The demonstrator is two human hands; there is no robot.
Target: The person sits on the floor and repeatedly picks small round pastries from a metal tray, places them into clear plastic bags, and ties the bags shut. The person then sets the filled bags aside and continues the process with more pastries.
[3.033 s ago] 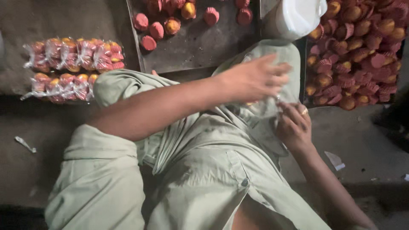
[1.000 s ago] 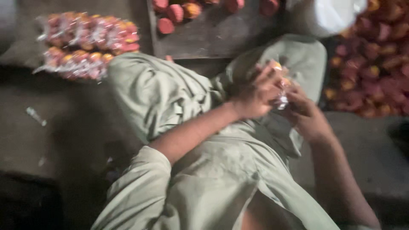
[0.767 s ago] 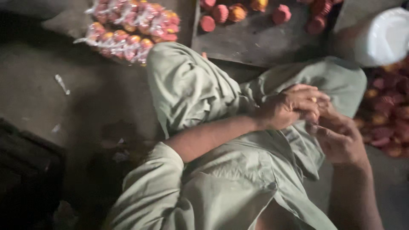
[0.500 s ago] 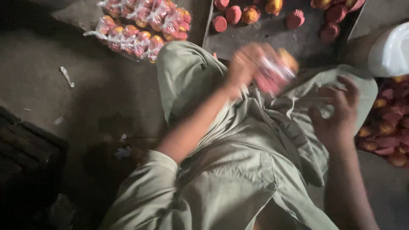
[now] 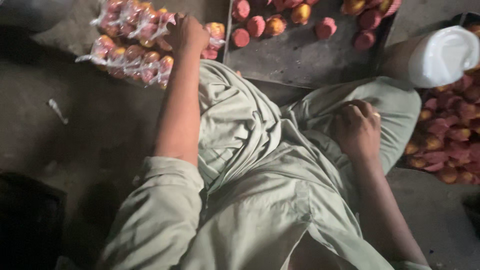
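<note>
Clear plastic packets of small red and orange round pieces [image 5: 132, 42] are lying in two rows on the grey floor [image 5: 90, 135], at the upper left of the head view. The left hand [image 5: 186, 32] is being held on the right end of the packets, knuckles up, fingers curled down onto the plastic; whether a packet is being gripped or only pressed cannot be told. The left forearm is being stretched across the pale green cloth of the lap [image 5: 250, 165].

The right hand [image 5: 357, 129] is being rested on the raised knee, fingers bent loosely against the cloth, nothing visibly held. A ring [image 5: 376, 115] is being worn on one finger.

A dark flat metal tray [image 5: 300, 57] is lying beyond the knees, with loose red and orange round pieces [image 5: 260, 25] scattered along its far edge. A white plastic container [image 5: 442, 55] is standing just right of the tray. A heap of red and orange pieces [image 5: 447, 145] is lying at the right edge, near the right hand. A small pale scrap [image 5: 57, 111] is lying on the floor at left.
</note>
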